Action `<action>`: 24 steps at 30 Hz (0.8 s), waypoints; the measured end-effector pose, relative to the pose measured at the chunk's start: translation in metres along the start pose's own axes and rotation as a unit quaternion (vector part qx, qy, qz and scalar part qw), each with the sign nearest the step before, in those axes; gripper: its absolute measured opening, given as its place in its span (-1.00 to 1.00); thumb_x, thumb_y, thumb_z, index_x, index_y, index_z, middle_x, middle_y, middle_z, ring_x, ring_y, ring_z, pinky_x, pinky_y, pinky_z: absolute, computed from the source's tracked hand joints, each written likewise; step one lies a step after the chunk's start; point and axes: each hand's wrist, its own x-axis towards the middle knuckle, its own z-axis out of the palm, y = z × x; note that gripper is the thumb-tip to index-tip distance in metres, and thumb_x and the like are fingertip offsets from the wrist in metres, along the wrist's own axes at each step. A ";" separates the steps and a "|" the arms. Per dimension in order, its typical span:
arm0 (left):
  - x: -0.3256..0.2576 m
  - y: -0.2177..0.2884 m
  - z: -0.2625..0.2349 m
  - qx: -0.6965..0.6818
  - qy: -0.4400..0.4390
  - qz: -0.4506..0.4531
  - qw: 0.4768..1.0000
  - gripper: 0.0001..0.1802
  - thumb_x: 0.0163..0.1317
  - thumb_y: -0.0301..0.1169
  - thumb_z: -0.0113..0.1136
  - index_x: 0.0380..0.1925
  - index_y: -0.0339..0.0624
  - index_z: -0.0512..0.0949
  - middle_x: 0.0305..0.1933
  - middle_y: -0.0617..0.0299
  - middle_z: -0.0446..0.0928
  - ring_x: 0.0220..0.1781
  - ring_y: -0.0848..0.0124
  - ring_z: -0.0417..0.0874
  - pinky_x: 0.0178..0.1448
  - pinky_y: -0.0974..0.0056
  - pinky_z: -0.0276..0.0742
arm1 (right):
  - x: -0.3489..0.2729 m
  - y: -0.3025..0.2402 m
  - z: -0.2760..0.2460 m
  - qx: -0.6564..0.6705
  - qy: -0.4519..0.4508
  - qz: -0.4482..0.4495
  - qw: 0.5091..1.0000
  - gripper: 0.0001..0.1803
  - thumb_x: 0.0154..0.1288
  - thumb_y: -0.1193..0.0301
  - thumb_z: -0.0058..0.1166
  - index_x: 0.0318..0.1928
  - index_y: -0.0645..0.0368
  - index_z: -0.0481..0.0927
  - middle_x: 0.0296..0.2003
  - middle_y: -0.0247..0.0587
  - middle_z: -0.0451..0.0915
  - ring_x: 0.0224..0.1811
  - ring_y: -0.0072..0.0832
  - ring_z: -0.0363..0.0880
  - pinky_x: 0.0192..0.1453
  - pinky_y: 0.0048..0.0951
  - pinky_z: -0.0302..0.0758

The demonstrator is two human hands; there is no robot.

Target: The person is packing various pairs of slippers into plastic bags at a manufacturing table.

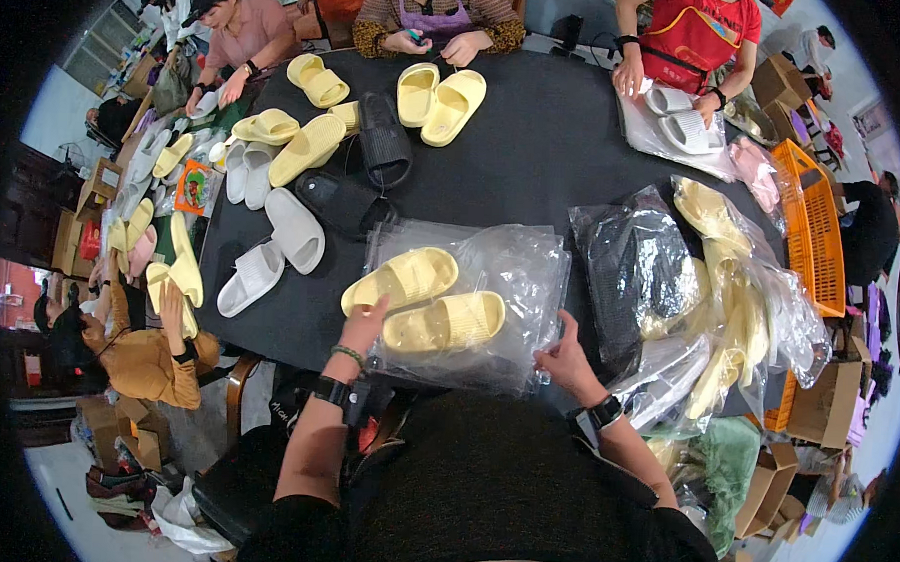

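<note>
A pair of pale yellow slide slippers, the upper slipper (pixel 402 278) and the lower slipper (pixel 447 322), lies side by side over a stack of clear plastic bags (pixel 530 269) in front of me. My left hand (pixel 363 326) grips the pair at its left end, its thumb between the two slippers; its other fingers are partly hidden. At the right edge of the bags is my right hand (pixel 569 359), thumb and forefinger spread apart, close to the plastic. Whether it touches the bag edge is hard to make out.
On the black table (pixel 535 125) lie grey slippers (pixel 295 231), black slippers (pixel 386 140) and more yellow slippers (pixel 454 108). Bagged slippers (pixel 727 291) pile up at right, beside an orange crate (pixel 814 229). Several people work around the table; one in red (pixel 691 42) handles bagged white slippers.
</note>
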 end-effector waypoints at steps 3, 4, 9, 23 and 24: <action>-0.022 0.016 0.009 -0.067 -0.110 -0.014 0.992 -0.47 0.24 0.01 0.27 -0.14 -0.32 0.57 -0.44 0.27 0.54 -0.50 0.54 0.51 -0.43 0.41 0.40 | 0.000 0.000 -0.006 -0.029 0.027 -0.029 0.999 0.00 0.17 0.57 0.21 0.43 0.15 -0.22 -0.42 -0.05 0.64 -0.41 -0.30 0.70 -0.26 -0.35 0.61; -0.028 0.023 0.009 -0.114 -0.192 -0.004 0.975 -0.53 0.28 -0.08 0.26 -0.11 -0.33 0.59 -0.41 0.27 0.56 -0.47 0.53 0.56 -0.38 0.40 0.44 | 0.003 0.007 -0.005 -0.040 0.022 -0.027 0.999 0.02 0.17 0.57 0.21 0.45 0.14 -0.25 -0.44 -0.06 0.64 -0.40 -0.31 0.70 -0.25 -0.33 0.61; -0.051 0.075 -0.011 -0.279 -0.121 0.144 0.942 -0.80 0.36 -0.42 0.18 -0.10 -0.26 0.61 -0.53 0.46 0.41 -0.60 0.67 0.37 -0.50 0.50 0.28 | -0.004 -0.009 0.000 -0.074 0.006 -0.027 0.997 0.09 0.17 0.57 0.22 0.48 0.11 -0.33 -0.46 -0.07 0.65 -0.39 -0.31 0.70 -0.22 -0.30 0.60; -0.009 0.030 -0.040 -0.112 -0.062 0.132 0.983 -0.57 0.39 -0.47 0.08 0.26 -0.12 0.47 -0.70 0.41 0.38 -0.67 0.64 0.37 -0.56 0.45 0.31 | 0.011 0.070 0.025 -0.082 -0.104 -0.008 0.991 0.07 0.21 0.54 0.21 0.49 0.02 -0.32 -0.48 -0.08 0.62 -0.47 -0.36 0.68 -0.26 -0.37 0.60; -0.003 0.017 -0.040 -0.120 -0.069 0.110 0.984 -0.56 0.40 -0.42 0.08 0.28 -0.10 0.45 -0.69 0.36 0.42 -0.67 0.60 0.43 -0.55 0.43 0.37 | 0.012 0.065 0.023 -0.127 -0.111 0.011 0.986 0.07 0.20 0.50 0.24 0.49 0.02 -0.28 -0.48 -0.06 0.63 -0.46 -0.28 0.69 -0.24 -0.31 0.61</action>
